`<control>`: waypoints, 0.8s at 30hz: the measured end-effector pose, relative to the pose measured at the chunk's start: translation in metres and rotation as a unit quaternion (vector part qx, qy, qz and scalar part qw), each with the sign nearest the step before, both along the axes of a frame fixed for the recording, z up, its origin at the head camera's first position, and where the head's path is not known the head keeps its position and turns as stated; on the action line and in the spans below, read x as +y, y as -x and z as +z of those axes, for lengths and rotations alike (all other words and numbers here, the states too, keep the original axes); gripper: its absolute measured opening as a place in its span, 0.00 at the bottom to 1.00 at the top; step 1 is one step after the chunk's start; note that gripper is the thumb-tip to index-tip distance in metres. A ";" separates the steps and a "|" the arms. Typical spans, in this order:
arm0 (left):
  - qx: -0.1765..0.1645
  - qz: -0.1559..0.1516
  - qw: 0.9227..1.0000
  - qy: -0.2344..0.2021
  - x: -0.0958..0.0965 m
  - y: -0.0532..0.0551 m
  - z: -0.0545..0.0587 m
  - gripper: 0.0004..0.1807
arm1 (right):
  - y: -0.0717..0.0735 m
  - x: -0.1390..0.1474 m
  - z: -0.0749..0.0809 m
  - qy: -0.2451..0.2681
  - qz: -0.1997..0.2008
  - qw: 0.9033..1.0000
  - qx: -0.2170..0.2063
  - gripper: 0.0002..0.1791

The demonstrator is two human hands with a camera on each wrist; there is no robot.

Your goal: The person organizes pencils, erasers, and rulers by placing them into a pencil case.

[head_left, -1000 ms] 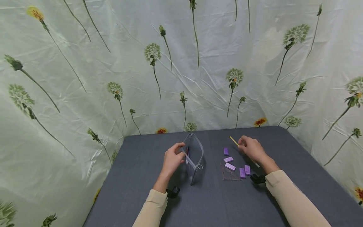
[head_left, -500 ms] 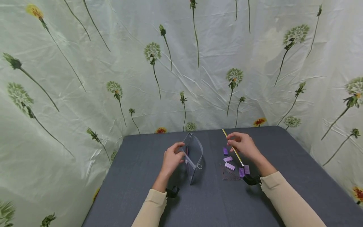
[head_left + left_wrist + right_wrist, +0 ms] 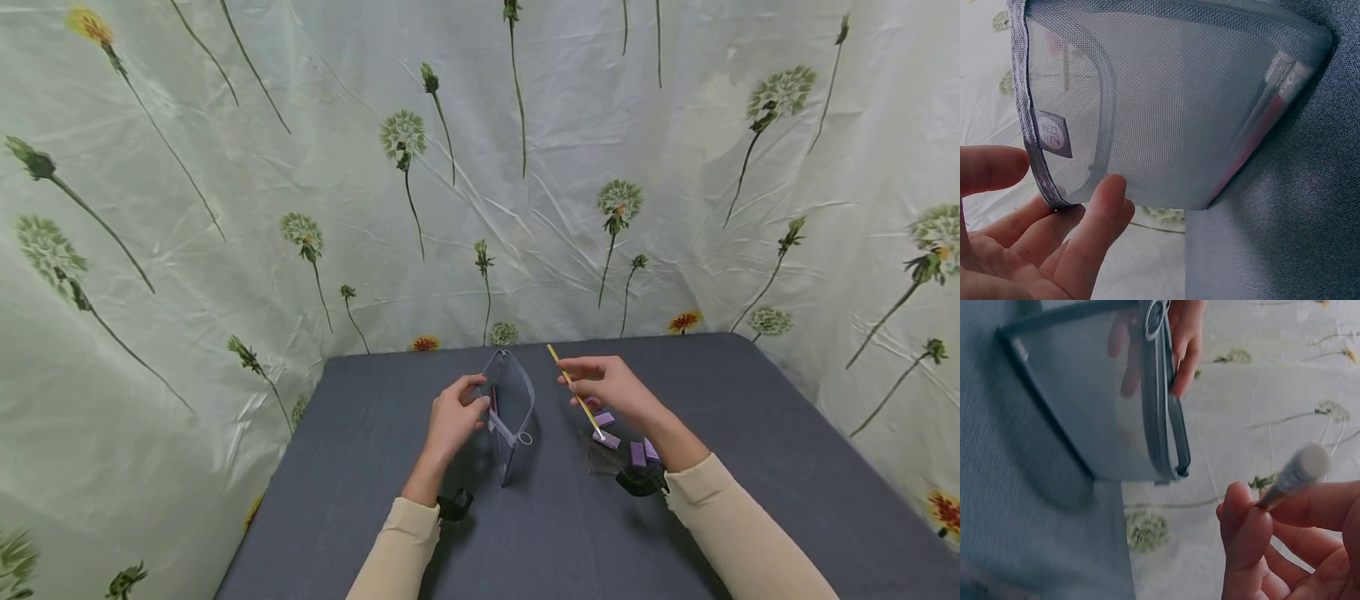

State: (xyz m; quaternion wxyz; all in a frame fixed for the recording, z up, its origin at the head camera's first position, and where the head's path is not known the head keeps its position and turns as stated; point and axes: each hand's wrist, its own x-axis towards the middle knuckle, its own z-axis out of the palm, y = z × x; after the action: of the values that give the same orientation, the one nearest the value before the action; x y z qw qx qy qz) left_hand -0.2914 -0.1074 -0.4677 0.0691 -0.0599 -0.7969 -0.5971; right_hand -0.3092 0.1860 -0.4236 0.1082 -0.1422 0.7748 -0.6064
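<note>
A see-through grey mesh zip pouch (image 3: 504,460) stands upright on the table with its mouth spread. My left hand (image 3: 453,415) holds its left rim; in the left wrist view, thumb and fingertips meet the grey binding (image 3: 1034,147) near a small label. A slim reddish item (image 3: 1250,147) lies along the pouch's bottom, behind the mesh. My right hand (image 3: 611,385) pinches a yellow pencil (image 3: 589,414) in the air, right of the pouch. Close to the right wrist camera is the pencil's white end (image 3: 1313,461), pointing back from the fingertips.
Several small purple blocks (image 3: 637,454) lie on the dark table (image 3: 555,533) below the right hand, partly covered by it. Beside them is a flat transparent sheet (image 3: 602,461). A flower-printed curtain (image 3: 337,150) hangs behind the table.
The right hand has carried the pencil leftward, over the purple blocks and closer to the pouch, and the pencil has swung steeper. The left hand stays at the rim.
</note>
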 end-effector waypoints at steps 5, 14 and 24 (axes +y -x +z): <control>-0.004 0.015 1.000 0.004 0.000 -0.002 0.002 0.17 | 0.000 -0.015 0.002 0.005 0.025 1.000 -0.001 0.27; 0.011 0.064 0.997 0.030 0.003 0.000 0.001 0.19 | -0.002 -0.043 0.006 0.017 0.037 0.999 -0.002 0.27; 0.017 0.097 0.993 0.067 0.009 0.001 0.002 0.16 | 0.001 -0.069 0.006 0.037 0.036 0.998 -0.019 0.25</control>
State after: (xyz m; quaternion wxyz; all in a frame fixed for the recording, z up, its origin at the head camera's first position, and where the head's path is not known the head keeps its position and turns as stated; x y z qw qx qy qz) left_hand -0.2922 -0.0987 -0.4653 0.1365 0.0028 -0.8361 -0.5313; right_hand -0.3100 0.1172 -0.4177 0.1394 -0.1628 0.7440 -0.6328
